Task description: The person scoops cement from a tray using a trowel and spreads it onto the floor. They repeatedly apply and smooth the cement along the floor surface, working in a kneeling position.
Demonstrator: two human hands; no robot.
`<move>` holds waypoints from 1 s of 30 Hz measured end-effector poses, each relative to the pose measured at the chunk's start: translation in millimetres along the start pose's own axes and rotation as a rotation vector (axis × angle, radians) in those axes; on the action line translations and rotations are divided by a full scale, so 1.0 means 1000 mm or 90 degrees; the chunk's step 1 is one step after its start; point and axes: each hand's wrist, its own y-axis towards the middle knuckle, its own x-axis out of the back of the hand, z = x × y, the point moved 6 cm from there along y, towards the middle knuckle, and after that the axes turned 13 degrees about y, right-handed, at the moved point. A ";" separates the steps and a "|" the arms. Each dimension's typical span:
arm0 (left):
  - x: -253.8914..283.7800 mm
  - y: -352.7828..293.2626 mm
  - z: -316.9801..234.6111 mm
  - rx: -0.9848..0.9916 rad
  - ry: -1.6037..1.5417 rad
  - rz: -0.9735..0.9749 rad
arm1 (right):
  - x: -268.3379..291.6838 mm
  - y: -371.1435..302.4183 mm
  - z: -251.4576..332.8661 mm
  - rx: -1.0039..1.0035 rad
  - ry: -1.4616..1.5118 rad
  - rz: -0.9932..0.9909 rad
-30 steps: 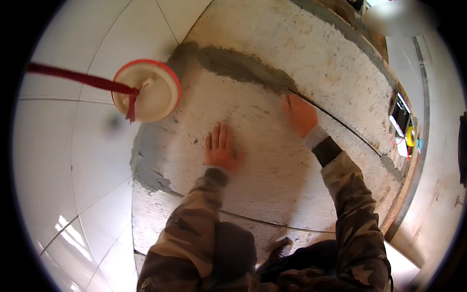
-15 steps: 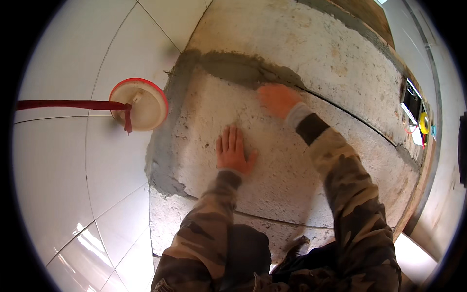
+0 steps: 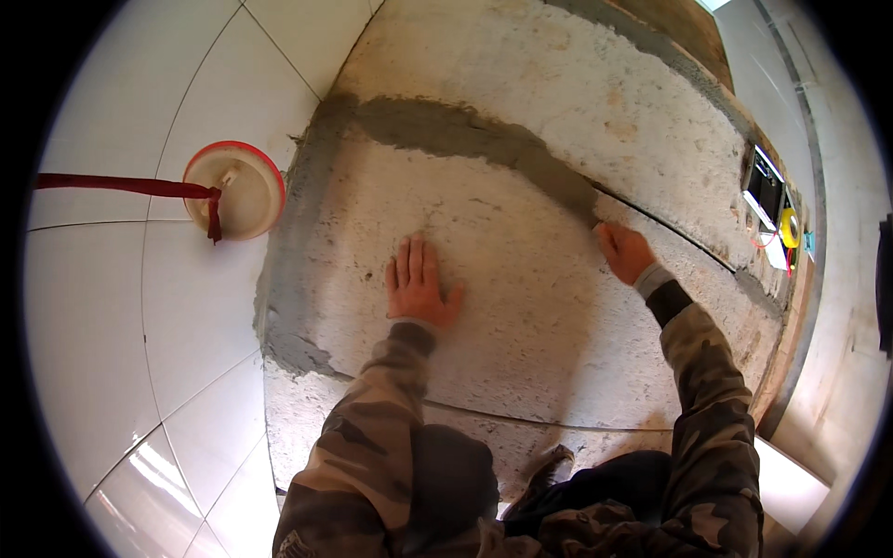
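My left hand (image 3: 420, 285) lies flat on the rough concrete slab (image 3: 493, 270), its fingers stretched out. Farther right, my right hand (image 3: 624, 251) is closed at the edge of a long seam between two slabs. Whatever its fingers grip, if anything, is hidden beneath them. Wet grey mortar (image 3: 474, 132) covers the seam from the left corner up to just by that hand. Beyond it, the seam continues rightward as a dark open gap (image 3: 670, 221). Another grey mortar band (image 3: 296, 232) runs along the slab's left side, against the tiled wall.
White tiles (image 3: 93, 307) rise on the left, where a round red-rimmed dish (image 3: 237, 191) hangs by a dark red strap (image 3: 116, 185). At the far right lie a black-and-white case (image 3: 765, 188) and a yellow round thing (image 3: 790, 228). A second gap (image 3: 549, 423) crosses near my knees.
My right hand has moved right and a little nearer along the seam, and mortar now shows where it was. My left hand stays flat on the slab. The view has shifted slightly.
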 end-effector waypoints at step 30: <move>-0.006 -0.002 0.003 0.011 -0.020 0.043 | -0.179 0.046 0.143 -0.312 0.663 -0.140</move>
